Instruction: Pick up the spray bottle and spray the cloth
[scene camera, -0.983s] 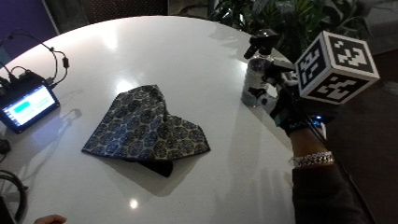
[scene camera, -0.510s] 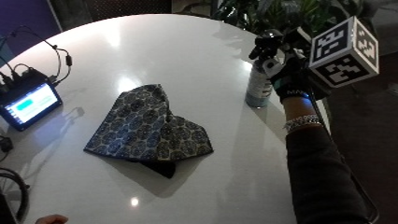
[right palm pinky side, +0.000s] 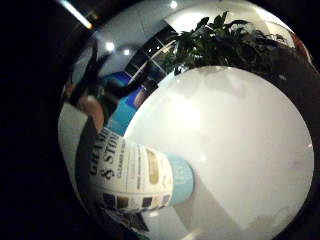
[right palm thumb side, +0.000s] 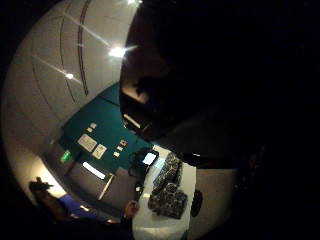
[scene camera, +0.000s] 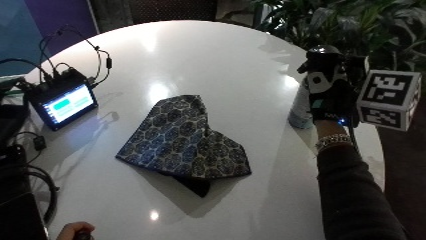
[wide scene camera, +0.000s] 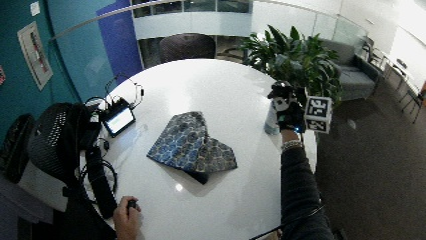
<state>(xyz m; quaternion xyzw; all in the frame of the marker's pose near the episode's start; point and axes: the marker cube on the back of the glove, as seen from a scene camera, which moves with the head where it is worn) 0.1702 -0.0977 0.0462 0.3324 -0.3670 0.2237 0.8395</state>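
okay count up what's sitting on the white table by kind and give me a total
Spray bottle: 1, at the table edge with the gloved right hand around it
Patterned cloth: 1, folded, mid-table
Small monitor with a lit screen: 1, with cables attached
Total: 3

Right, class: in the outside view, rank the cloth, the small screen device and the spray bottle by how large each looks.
1. Cloth, clearly largest.
2. Screen device.
3. Spray bottle, though the gloved right hand covers much of it, so second and third place are unsure.
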